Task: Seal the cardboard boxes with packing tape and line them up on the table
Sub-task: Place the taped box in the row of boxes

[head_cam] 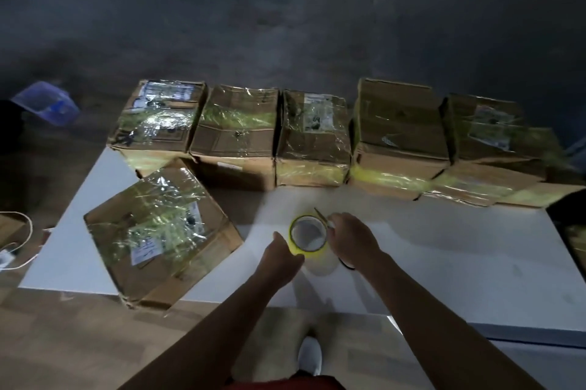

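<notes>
Yellow tape roll (308, 235) stands between both hands, left hand (280, 254) gripping its near rim, right hand (353, 239) pinching scissors (325, 218) just beyond.

Yellow tape roll (308, 236), white table (444, 262)

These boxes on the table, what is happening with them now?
A person is taping boxes shut. The left hand holds a yellow tape roll above the white table, while the right hand pinches its loose end. Five taped boxes stand in a row along the far edge. A sixth taped box sits askew at the near left corner, not yet lined up.
</notes>
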The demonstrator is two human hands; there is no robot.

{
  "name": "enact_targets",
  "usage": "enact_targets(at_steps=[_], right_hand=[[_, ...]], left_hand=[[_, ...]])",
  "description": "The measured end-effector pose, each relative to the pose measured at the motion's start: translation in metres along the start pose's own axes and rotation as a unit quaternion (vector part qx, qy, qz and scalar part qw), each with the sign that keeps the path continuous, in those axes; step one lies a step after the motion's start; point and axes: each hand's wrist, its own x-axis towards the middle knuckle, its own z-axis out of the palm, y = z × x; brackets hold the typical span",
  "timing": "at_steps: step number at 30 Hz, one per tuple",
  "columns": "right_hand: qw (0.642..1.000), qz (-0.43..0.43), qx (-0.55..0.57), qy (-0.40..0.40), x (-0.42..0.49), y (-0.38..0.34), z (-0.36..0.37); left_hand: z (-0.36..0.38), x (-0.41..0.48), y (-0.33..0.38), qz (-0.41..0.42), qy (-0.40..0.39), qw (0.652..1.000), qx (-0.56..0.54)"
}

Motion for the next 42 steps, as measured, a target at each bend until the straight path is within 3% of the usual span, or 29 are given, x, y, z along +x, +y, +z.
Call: enact_targets(at_steps=[3, 6, 10, 12, 14, 17, 25, 30, 33, 36, 38, 42], right_hand=[[0.999, -0.032, -0.01, 0.001, 0.007, -0.031, -0.005], [0.997, -0.073, -0.008, 0.016, 0.007, -0.073, -0.004], [0.993, -0.117, 0.007, 0.022, 0.0, -0.128, 0.004], [0.992, -0.128, 0.011, 0.02, -0.003, -0.151, 0.012], [0.993, -0.118, 0.012, 0.012, -0.006, -0.168, 0.02], [0.995, -0.103, 0.002, 0.01, -0.016, -0.185, 0.031], [0.999, -0.003, -0.032, 0.019, -0.045, -0.208, 0.057], [0.994, 0.091, 0.049, -0.039, -0.038, -0.242, 0.072], [0.972, 0.178, 0.152, -0.007, -0.029, -0.262, 0.084], [0.968, 0.201, 0.151, -0.004, -0.025, -0.271, 0.093], [0.971, 0.204, 0.125, -0.011, -0.024, -0.269, 0.092], [0.98, 0.184, 0.057, -0.041, -0.019, -0.251, 0.073]], left_hand=[[-0.019, -0.019, -0.008, 0.079, 0.016, 0.994, 0.078], [-0.044, -0.037, -0.027, 0.141, 0.098, 0.983, 0.068], [-0.092, -0.048, -0.067, 0.285, 0.238, 0.917, 0.145], [-0.119, -0.046, -0.093, 0.285, 0.265, 0.896, 0.216], [-0.142, -0.043, -0.115, 0.245, 0.257, 0.894, 0.271], [-0.157, -0.041, -0.129, 0.176, 0.214, 0.922, 0.27], [-0.144, -0.018, -0.136, 0.17, 0.153, 0.913, 0.337], [-0.157, -0.018, -0.152, 0.238, 0.088, 0.935, 0.249], [-0.17, -0.023, -0.166, 0.296, 0.075, 0.937, 0.171], [-0.18, -0.028, -0.179, 0.346, 0.063, 0.935, 0.045], [-0.191, -0.028, -0.184, 0.33, 0.057, 0.942, 0.017], [-0.215, -0.015, -0.185, 0.27, 0.152, 0.947, 0.082]])
